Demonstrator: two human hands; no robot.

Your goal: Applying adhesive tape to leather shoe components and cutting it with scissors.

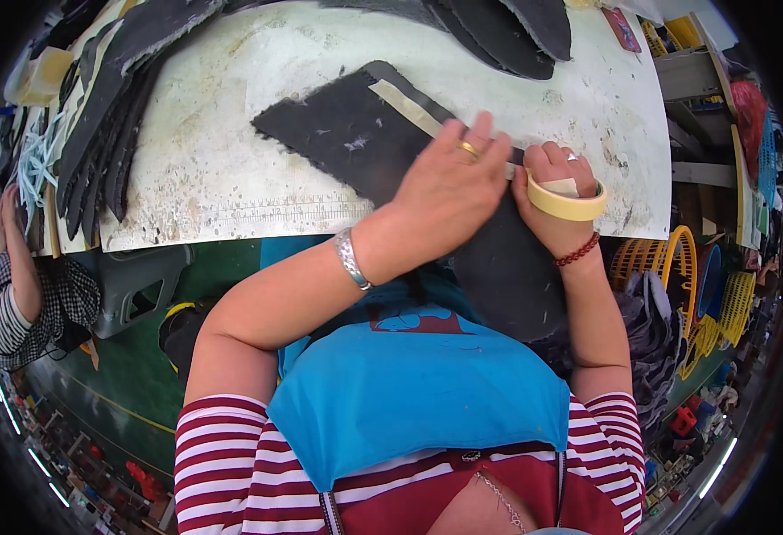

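A dark grey, fuzzy-edged piece of fabric (338,134) lies aslant on the white table, and its near end hangs over the front edge toward my lap. A pale yellow strip of masking tape (405,107) runs along its right side. My left hand (449,183) is over the strip with fingers stretched out, its thumb hidden. Just to the right, my right hand (552,187) is closed, with the roll of masking tape (572,207) around its fingers. Whether those fingers also pinch the strip's end or the fabric is hard to make out.
Stacks of similar dark pieces (115,116) lie at the table's left, and more (507,31) at the far edge. A printed ruler scale (293,212) runs along the front of the table (231,98). Yellow baskets (677,267) stand at right; a person's arm (21,259) shows at left.
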